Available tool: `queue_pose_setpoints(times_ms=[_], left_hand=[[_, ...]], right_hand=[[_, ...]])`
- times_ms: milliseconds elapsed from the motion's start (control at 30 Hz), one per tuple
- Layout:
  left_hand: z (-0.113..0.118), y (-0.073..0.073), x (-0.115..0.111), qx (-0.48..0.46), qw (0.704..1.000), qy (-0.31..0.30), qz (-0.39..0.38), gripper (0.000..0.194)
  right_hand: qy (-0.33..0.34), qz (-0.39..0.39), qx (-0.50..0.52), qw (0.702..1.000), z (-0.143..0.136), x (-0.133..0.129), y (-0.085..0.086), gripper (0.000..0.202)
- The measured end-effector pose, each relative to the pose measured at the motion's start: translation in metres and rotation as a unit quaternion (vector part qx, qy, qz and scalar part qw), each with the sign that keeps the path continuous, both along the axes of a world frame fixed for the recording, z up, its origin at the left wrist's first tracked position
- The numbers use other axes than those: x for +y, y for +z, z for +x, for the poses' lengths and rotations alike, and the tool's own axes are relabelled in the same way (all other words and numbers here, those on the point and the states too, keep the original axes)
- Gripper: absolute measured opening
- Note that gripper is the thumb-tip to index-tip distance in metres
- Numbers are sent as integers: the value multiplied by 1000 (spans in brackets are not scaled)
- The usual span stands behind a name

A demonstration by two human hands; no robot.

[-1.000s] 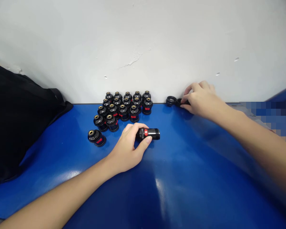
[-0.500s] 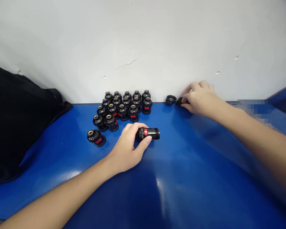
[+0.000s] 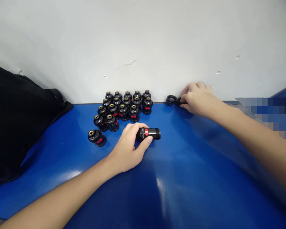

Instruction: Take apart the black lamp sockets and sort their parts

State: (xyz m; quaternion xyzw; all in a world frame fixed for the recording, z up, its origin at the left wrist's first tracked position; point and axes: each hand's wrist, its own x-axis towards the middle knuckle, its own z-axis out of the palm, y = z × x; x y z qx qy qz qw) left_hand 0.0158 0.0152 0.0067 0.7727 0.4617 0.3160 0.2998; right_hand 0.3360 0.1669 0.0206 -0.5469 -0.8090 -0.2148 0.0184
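Note:
My left hand point(image 3: 131, 148) is wrapped round a black cylinder with a red mark point(image 3: 154, 133), which lies on its side just above the blue table point(image 3: 181, 178). At the back, by the wall, my right hand point(image 3: 195, 97) has its fingers closed on a dark round part point(image 3: 180, 101), mostly hidden by the fingers. A black ring-shaped cap point(image 3: 171, 100) sits just left of it. Several black cylinders with red marks and brass-coloured centres point(image 3: 123, 112) stand grouped left of centre. One more such cylinder point(image 3: 97, 138) leans apart, nearer the front.
A black cloth or bag point(image 3: 19, 121) covers the left side of the table. The white wall point(image 3: 143, 41) rises along the table's back edge. A blue frame part point(image 3: 284, 92) shows at the far right.
The view has shifted very slightly. Both hands keep nearly the same positions, the left still round the cylinder and the right still at the dark round part.

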Motion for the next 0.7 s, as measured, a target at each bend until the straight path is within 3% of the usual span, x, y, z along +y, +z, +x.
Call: queue_pose_setpoints(times_ms=[700], left_hand=[[1, 1, 0, 3, 1000, 3, 1, 22]], right_hand=[[15, 0, 24, 1000, -3, -4, 4, 30]])
